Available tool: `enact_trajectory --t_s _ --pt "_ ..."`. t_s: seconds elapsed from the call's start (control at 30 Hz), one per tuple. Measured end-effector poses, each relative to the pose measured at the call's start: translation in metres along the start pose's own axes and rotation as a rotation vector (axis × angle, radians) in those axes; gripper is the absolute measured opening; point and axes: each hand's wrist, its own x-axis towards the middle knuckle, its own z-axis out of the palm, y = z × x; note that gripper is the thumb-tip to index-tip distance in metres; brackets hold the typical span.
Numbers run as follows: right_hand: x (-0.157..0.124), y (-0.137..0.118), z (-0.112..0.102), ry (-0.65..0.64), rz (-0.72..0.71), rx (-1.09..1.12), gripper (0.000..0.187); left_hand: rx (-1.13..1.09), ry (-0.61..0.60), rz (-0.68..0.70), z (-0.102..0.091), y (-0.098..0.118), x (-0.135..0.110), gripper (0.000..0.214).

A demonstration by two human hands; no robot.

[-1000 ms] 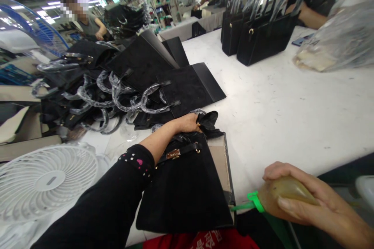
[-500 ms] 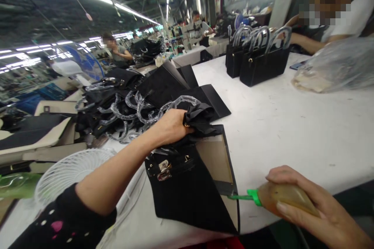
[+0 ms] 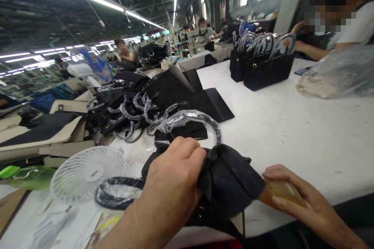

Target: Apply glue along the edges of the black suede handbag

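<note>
A small white fan (image 3: 87,173) lies face up at the left end of a white desk (image 3: 292,124). Behind it sits a heap of flat black bags (image 3: 131,101) with plastic-wrapped handles.

At the near edge, in the centre, the person's left hand (image 3: 172,175) is closed into a fist, with its fingers clamped on a bunched fold at the top of a black handbag (image 3: 230,183). The handbag is crumpled against the near edge of the desk, so its long axis cannot be told. Its plastic-wrapped handle (image 3: 189,118) arches up and away from the person, just beyond the knuckles.

Just to the right, the right hand (image 3: 295,200) is wrapped around an amber squeeze bottle (image 3: 277,191) and grips it firmly. The bottle lies nearly level, with its long axis running left to right. Its front end points left into the handbag, where the black fold hides the tip.

Further back on the right, a row of upright black handbags (image 3: 263,70) stands well apart from the hands. Beside the row lies a clear plastic sack (image 3: 339,72), and a co-worker's arm (image 3: 315,48) rests behind it.
</note>
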Motion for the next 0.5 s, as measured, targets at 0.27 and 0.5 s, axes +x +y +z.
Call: enact_trajectory --t_s 0.27,0.5 --pt "-0.01 0.023 -0.012 0.136 0.027 0.1 0.029 0.231 0.187 0.107 -0.027 0.002 0.019 0.019" --pt "-0.01 0.035 -0.012 0.266 0.043 0.104 0.028 0.02 0.127 0.04 -0.018 0.0 0.017 0.02"
